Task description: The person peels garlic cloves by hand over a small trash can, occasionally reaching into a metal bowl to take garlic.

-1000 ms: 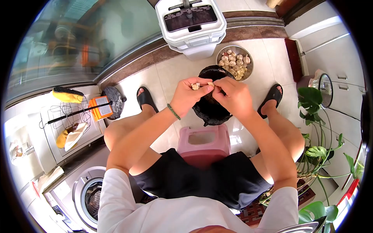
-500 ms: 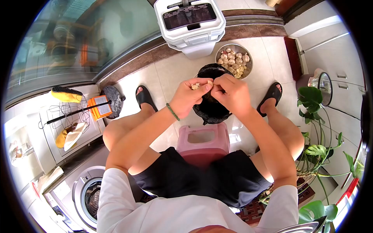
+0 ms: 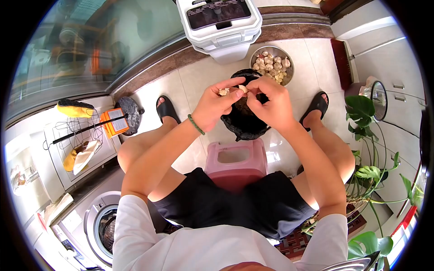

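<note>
The left hand and right hand are close together, fingertips bent inward above a round black bin lined with crinkled, glossy black plastic. The left hand pinches a small, smooth, cream-coloured garlic clove between thumb and forefinger; more pale, lumpy pieces sit in the curl of its fingers. The right thumb and forefinger are at the clove's three o'clock side; whether they grip it or only touch it cannot be told.

At one o'clock from the hands, a round, shiny metal bowl rests on glossy, pale floor tiles. It holds knobbly whole bulbs in papery skin and, towards its five o'clock side, smaller pale cloves. At six o'clock, beyond the bin, stands a pink plastic stool with a rounded opening.

The hands cover part of the bin's mouth, and its brownish contents are too dark to make out. Fingertips hide part of the clove. Its visible length seems to slant from ten to four o'clock; which end is the root cannot be told.
</note>
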A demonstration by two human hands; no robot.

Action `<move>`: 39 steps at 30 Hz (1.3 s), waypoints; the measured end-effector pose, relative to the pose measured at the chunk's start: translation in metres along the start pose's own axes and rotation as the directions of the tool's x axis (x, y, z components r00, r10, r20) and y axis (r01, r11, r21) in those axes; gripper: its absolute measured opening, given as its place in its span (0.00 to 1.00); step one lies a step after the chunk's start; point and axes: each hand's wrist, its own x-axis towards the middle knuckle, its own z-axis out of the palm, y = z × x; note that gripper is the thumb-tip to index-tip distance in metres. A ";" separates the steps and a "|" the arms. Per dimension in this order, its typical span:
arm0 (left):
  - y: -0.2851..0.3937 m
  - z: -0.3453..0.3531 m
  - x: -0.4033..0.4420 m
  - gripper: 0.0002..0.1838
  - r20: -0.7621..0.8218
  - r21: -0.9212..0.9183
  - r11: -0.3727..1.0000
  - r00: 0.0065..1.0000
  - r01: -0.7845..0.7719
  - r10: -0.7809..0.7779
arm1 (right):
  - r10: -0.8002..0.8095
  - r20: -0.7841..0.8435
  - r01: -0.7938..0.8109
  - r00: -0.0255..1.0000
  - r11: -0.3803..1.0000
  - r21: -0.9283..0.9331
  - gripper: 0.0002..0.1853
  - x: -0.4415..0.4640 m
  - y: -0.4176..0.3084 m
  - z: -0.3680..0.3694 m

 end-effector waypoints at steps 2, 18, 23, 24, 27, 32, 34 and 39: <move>0.002 0.002 -0.002 0.16 0.004 -0.045 0.999 1.000 0.030 -0.030 | -0.115 0.036 0.118 0.993 0.989 -0.084 0.07 -0.001 0.004 -0.001; -0.003 -0.001 0.001 0.14 0.028 -0.086 0.996 1.000 0.011 -0.008 | -0.228 -0.033 0.214 0.973 0.948 -0.236 0.08 -0.002 0.002 0.000; -0.011 -0.002 0.001 0.13 0.010 -0.056 0.998 1.000 0.022 -0.021 | -0.257 0.038 0.255 0.966 0.906 -0.339 0.07 -0.005 0.003 -0.001; -0.011 0.000 0.000 0.13 0.010 -0.056 0.998 1.000 0.022 -0.021 | -0.258 0.038 0.255 0.966 0.906 -0.339 0.07 -0.005 0.004 -0.001; -0.011 0.008 -0.005 0.13 -0.008 -0.183 0.982 0.999 0.043 -0.045 | -0.264 0.019 0.259 0.964 0.924 -0.281 0.07 -0.003 0.005 0.000; -0.010 0.008 -0.003 0.14 -0.026 -0.299 0.951 0.996 0.074 -0.086 | -0.208 -0.038 0.194 0.977 0.953 -0.234 0.07 0.000 0.000 0.004; -0.010 0.008 -0.003 0.13 -0.034 -0.275 0.958 0.995 0.076 -0.088 | -0.231 -0.027 0.215 0.973 0.939 -0.268 0.07 0.000 0.003 0.003; -0.007 0.013 -0.006 0.12 -0.075 -0.221 0.967 0.987 0.122 -0.142 | -0.238 -0.014 0.224 0.971 0.930 -0.292 0.07 -0.001 0.005 0.005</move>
